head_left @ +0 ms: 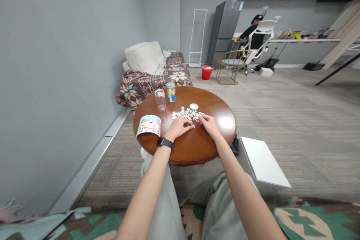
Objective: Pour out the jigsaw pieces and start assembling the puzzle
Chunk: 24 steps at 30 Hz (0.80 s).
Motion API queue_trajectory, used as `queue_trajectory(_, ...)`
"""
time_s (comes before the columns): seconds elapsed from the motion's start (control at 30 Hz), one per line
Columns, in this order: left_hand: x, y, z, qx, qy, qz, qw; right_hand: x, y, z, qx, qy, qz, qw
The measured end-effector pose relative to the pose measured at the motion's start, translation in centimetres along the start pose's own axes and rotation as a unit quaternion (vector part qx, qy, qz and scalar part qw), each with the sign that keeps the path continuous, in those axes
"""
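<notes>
A loose pile of small multicoloured jigsaw puzzle pieces (185, 112) lies on the round brown wooden table (194, 148). My left hand (177, 127), with a dark watch on its wrist, rests at the near side of the pile, thumb and fingers closing on a puzzle piece (193, 125). At the pile's right edge, my right hand (208, 124) has its fingers drawn together; what is between them is hidden. A curved printed picture sheet with cartoon figures (149, 124) lies left of my left hand. Beyond the pile sits a round pale lid (194, 107).
A clear glass (160, 100) and a cartoon-printed can (171, 93) stand on the table's far left. A white box (264, 159) is on the floor to the right. Farther back are a covered sofa (157, 75), a red bucket (206, 72) and a seated person (251, 32).
</notes>
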<state>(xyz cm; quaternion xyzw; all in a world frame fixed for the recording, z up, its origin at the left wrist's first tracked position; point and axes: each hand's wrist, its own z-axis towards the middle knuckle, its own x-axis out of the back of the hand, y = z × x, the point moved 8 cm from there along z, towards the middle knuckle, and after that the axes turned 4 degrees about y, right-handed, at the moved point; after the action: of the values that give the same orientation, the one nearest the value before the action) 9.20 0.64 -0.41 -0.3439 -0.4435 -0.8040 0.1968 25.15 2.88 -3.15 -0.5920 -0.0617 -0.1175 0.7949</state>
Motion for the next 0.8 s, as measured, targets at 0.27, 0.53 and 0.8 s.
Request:
queue_trajectory(0.27, -0.64, 0.37, 0.05, -0.026, -0.018, 0.037, 0.999, 0.01, 0.17, -0.01, -0.005, 0.0, 0.0, 1.0)
queue_trajectory(0.53, -0.56, 0.18, -0.04, -0.007, -0.021, 0.045, 0.999, -0.01, 0.02, 0.03, -0.008, 0.0, 0.014, 1.0)
queue_trajectory(0.8, -0.54, 0.35, -0.29, -0.004, -0.033, 0.035, 0.999, -0.41, -0.64, -0.05, -0.015, -0.01, 0.08, 0.997)
